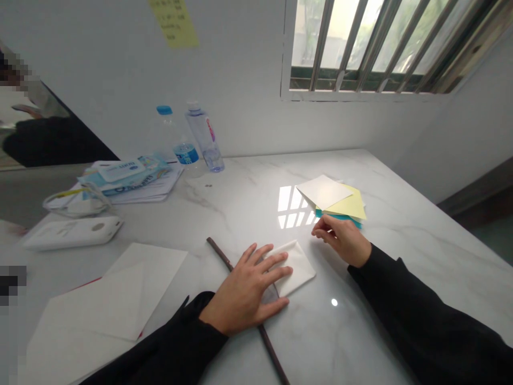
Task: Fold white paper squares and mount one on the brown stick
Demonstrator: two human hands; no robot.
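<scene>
Head view: left hand (pixel 244 289) spread wide on folded paper (pixel 298 267), right hand (pixel 342 240) curled narrow at the coloured paper stack's edge (pixel 340 206).

Prob an office or study rm: marble-top table (pixel 385 278) w/ water bottles (pixel 204 138), docs (pixel 148 184) & coloured paper sheets (pixel 340 200). Yellow sticky note (pixel 174 22) on white wall (pixel 248 75), barred window (pixel 360 48) above.

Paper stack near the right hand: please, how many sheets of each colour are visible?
White paper sheet: 1
Yellow paper sheet: 1
Teal paper sheet: 1
Total: 3
</scene>
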